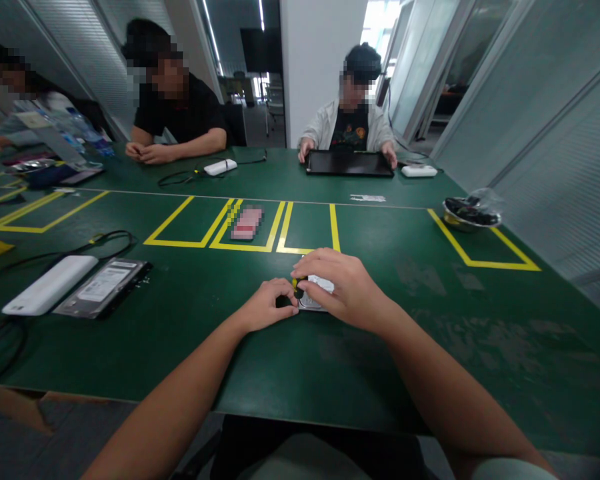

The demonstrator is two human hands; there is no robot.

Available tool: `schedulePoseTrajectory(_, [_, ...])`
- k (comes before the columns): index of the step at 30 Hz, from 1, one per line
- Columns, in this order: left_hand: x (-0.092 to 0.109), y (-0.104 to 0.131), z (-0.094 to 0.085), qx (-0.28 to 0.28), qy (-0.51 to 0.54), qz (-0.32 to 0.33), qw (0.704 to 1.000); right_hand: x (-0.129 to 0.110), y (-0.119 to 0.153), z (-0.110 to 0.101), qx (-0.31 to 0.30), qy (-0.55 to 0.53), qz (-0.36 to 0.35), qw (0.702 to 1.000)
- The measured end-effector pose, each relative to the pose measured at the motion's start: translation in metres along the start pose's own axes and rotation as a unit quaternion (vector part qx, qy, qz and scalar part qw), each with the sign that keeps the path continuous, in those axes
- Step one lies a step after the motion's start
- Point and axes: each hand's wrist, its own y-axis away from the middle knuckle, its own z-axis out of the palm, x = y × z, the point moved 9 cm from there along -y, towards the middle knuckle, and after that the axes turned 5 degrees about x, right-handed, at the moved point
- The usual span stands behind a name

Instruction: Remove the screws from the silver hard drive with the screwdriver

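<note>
A silver hard drive [321, 285] lies on the green table, partly covered by my hands. My right hand [337, 283] arches over it, its fingers closed round a small black-and-yellow screwdriver [298, 287] that stands at the drive's left side. At the drive's left edge is my left hand [273, 305], thumb and fingers curled in close to the screwdriver and the drive's corner. The screwdriver's tip is hidden. Another hard drive [103, 288] with a white label lies farther left, beside a white power bank [51, 285].
Yellow tape outlines [307, 251] mark the green table [180, 353]. A pink phone [247, 223] lies inside one. At the right stands a bowl of dark items [471, 215]. Across the table a person holds a black panel [350, 163]; other people sit farther left. Black cables lie at left.
</note>
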Motion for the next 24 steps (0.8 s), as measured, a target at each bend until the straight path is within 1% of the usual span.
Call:
schedulePoseTrajectory(8, [-0.002, 0.0002, 0.0, 0.004, 0.014, -0.015, 1.0, 0.0038, 0.0017, -0.0022, 0.038, -0.003, -0.003, 0.999])
schedulePoseTrajectory(17, [-0.0004, -0.0002, -0.0006, 0.004, 0.012, -0.001, 1.0, -0.0009, 0.0004, -0.0011, 0.018, 0.001, -0.014, 1.0])
schedulePoseTrajectory(24, [-0.0016, 0.0006, -0.0009, 0.006, 0.003, -0.01, 1.0, 0.0025, 0.0016, -0.0017, 0.029, 0.004, -0.001, 1.0])
